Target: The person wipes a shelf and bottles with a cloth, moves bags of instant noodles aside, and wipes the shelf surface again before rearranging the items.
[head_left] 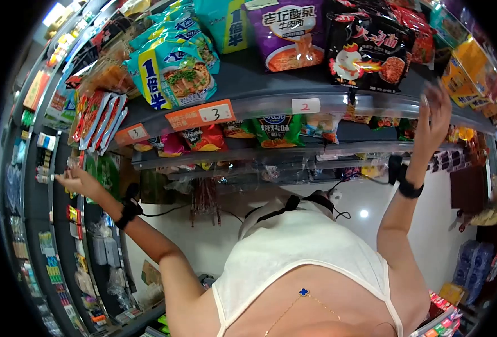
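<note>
My left hand [80, 183] is low at the left, just below several red-and-white snack packets [94, 121] hanging at the shelf's end. Its fingers are loosely bent and apart, with nothing visible in them. My right hand [435, 121] is raised at the right end of the upper shelf's clear price rail [372, 104]. Its fingers stretch upward, apart, and hold nothing visible. Nearest to it are a black noodle packet [369, 50] and a yellow pack [470, 73]. A purple noodle packet [288, 36] and teal noodle packets [175, 73] stand on the same shelf.
Orange price tags [200, 114] and a white tag [306, 105] sit on the rail. Lower shelves hold a green chip bag [278, 130] and other snacks. Left, tall shelves [35, 196] carry small goods. Another person's arm [490, 210] shows at the far right, near blue bundles [473, 264].
</note>
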Demonstrator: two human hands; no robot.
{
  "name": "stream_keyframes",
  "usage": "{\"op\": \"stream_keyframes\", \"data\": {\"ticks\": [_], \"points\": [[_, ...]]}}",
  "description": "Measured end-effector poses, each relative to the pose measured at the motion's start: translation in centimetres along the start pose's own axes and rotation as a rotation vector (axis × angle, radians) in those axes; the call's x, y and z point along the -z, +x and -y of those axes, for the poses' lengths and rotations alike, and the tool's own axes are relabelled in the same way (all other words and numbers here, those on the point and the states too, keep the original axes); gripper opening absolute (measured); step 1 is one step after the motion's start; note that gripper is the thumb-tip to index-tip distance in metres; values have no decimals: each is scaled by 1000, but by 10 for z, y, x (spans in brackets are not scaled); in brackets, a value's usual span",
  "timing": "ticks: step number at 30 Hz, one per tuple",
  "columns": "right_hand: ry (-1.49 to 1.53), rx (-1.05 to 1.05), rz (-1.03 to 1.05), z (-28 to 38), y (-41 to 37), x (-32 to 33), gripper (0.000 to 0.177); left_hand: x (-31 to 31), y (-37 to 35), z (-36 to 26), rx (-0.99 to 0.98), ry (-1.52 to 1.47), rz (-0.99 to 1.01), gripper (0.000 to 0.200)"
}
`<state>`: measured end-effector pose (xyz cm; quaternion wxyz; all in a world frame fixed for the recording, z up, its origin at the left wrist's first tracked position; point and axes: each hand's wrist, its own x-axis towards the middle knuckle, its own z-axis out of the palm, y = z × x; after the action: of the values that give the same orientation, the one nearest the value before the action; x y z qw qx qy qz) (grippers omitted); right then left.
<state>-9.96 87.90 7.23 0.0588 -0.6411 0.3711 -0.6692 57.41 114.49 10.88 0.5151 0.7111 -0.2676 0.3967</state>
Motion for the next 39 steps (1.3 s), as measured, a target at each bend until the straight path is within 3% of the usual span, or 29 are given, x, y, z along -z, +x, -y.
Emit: {"op": "stream_keyframes", "data": {"ticks": [2,4,6,8,9,13,14,18,23,26,27,30,31,34,38,39], "points": [[-113,-7,170,-11,32,-7,69,9,-32,-50,-135,-108,-70,73],[-199,-55,332,-33,49,-16,80,11,-74,-128,-89,-242,50,73],[-270,-74,417,-47,63,-26,88,-3,-116,-149,-206,-481,162,71],[-333,-79,433,-57,70,-33,94,-6,-150,-175,-175,-512,347,72],[-278,-53,420,-68,76,-35,100,-7,-166,-190,-143,-540,432,72],[288,-522,496,-94,89,-43,113,-19,-201,-224,25,-794,643,52],[260,-534,495,-98,89,-42,113,-22,-200,-230,-95,-769,711,49],[206,-571,536,-99,99,-43,111,-42,-209,-282,-180,-908,965,48],[230,-648,608,-90,110,-43,104,-89,-234,-335,-430,-904,915,65],[234,-684,631,-103,115,-39,97,-87,-229,-374,-598,-632,910,69],[220,-686,629,-102,116,-37,94,-98,-231,-381,-657,-589,872,81],[259,-501,657,-71,105,-30,85,-131,-236,-400,-633,-475,1105,95],[389,-471,640,-90,104,-31,74,-143,-243,-402,-658,-521,1004,105],[397,-732,601,-78,103,-30,67,-155,-243,-430,-545,-529,1146,108],[529,-775,674,-89,110,-34,64,-193,-247,-444,-274,-753,1411,101],[472,-795,669,-83,110,-35,65,-207,-253,-447,-212,-812,1421,88]]}}
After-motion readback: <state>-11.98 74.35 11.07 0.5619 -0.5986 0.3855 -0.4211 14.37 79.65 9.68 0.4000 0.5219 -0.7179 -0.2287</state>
